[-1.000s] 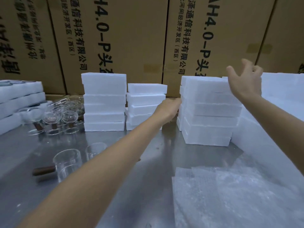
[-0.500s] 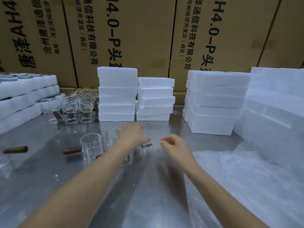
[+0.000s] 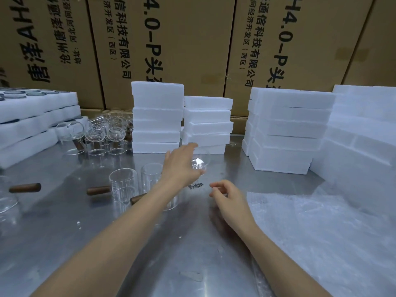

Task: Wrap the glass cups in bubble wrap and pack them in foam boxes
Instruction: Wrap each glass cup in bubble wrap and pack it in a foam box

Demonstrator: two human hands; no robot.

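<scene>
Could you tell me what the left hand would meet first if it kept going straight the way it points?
Probably the clear glass cup right at the left hand fingers; depth is unclear.

The foam boxes are plain white, stacked against tan brown cardboard cartons printed with bold black lettering. The glass cups are clear and colourless, each with a dark brown wooden handle (the grain is too fine to make out). The table is dull silver-grey metal, streaked with pale reflections and a few white specks. The bubble wrap is milky translucent white with a fine dotted texture. A small cluster of dark grey specks lies on the metal.
</scene>
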